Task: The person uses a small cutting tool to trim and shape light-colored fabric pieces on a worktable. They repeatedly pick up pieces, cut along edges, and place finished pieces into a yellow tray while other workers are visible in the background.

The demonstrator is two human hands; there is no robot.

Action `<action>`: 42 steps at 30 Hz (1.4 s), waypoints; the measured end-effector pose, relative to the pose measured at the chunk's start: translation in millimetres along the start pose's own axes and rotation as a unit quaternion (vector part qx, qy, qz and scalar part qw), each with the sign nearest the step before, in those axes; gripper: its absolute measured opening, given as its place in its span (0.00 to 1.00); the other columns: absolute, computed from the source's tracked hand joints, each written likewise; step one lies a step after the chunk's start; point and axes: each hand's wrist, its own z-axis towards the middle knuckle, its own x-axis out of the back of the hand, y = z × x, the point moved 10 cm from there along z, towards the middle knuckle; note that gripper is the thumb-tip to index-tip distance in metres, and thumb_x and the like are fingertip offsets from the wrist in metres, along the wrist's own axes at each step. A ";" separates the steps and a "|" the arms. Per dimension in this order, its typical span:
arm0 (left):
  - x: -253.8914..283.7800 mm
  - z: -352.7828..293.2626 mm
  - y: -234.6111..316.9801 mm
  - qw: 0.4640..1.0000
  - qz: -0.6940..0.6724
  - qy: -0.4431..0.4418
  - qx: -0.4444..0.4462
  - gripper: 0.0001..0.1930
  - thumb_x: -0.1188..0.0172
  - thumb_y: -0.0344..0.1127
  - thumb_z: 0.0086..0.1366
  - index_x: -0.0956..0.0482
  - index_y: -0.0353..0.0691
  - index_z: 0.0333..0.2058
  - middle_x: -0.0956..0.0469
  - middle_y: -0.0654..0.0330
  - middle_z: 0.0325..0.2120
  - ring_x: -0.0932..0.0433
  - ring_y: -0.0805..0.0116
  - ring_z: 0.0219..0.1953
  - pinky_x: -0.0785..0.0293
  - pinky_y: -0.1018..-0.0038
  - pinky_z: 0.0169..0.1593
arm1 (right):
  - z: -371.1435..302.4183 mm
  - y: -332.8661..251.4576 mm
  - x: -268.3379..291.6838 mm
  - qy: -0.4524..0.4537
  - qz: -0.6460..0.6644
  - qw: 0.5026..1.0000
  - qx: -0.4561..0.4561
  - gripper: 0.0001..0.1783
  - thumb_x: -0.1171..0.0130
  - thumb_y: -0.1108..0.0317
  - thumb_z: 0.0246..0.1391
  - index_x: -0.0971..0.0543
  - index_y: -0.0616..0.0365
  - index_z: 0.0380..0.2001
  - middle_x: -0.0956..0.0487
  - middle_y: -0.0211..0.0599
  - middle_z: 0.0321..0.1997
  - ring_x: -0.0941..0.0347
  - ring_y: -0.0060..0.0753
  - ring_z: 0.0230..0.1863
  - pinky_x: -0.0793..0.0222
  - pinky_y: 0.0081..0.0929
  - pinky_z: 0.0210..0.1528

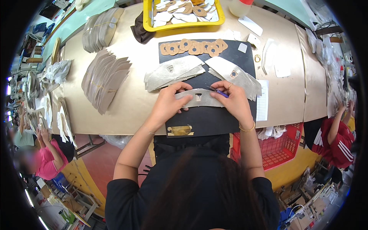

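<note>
A curved, light grey fabric-like piece (207, 100) with a small squarish cutout lies across the middle of the black mat (214, 122). My left hand (171, 102) pinches its left end between thumb and fingers. My right hand (234, 99) is closed round a slim purple pen (221, 93), its fingertips at the right end of the same piece. Just beyond my hands, two fanned stacks of similar curved pieces rest on the mat, a left stack (180, 69) and a right stack (239, 78). Overlapping tan ring-shaped pieces (194, 47) form a row at the mat's far edge.
A yellow tray (184, 27) of white and tan cut pieces stands at the far side. Banded bundles of beige pieces (102, 80) lie to the left. A printed sheet (262, 101) is right of the mat. Below the table's right side sits a red crate (276, 153). People work at both sides.
</note>
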 end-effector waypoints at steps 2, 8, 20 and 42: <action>-3.0 -0.7 -4.3 1.000 -0.015 -0.005 0.027 0.15 0.34 0.32 0.63 0.21 0.34 0.47 0.21 0.60 0.34 0.19 0.76 0.23 0.27 0.82 0.22 | 4.2 2.5 0.1 0.001 -0.003 1.000 -0.006 0.16 0.29 0.67 0.50 0.16 0.60 0.42 0.16 0.40 0.32 0.20 0.26 0.33 0.26 0.23 0.39; -5.5 -1.4 -6.7 0.999 -0.023 0.004 0.034 0.15 0.35 0.32 0.64 0.22 0.32 0.47 0.20 0.59 0.33 0.19 0.77 0.22 0.28 0.82 0.21 | 11.9 -2.4 5.4 0.016 0.020 1.000 0.016 0.16 0.28 0.67 0.50 0.16 0.62 0.42 0.14 0.37 0.34 0.20 0.24 0.34 0.25 0.22 0.41; -4.9 0.6 -9.7 0.999 -0.021 0.012 0.036 0.15 0.33 0.32 0.63 0.21 0.33 0.47 0.20 0.61 0.34 0.19 0.77 0.22 0.29 0.84 0.20 | 11.5 -5.7 6.1 0.039 -0.019 0.999 0.021 0.17 0.26 0.69 0.47 0.16 0.61 0.41 0.17 0.32 0.30 0.25 0.19 0.31 0.28 0.19 0.38; -5.7 1.2 -8.4 0.999 -0.021 0.011 0.036 0.15 0.33 0.32 0.63 0.20 0.33 0.47 0.19 0.62 0.33 0.20 0.78 0.21 0.30 0.84 0.19 | 10.6 -3.3 4.6 0.037 -0.036 0.998 0.028 0.16 0.28 0.68 0.49 0.17 0.61 0.41 0.16 0.40 0.33 0.20 0.30 0.33 0.25 0.24 0.40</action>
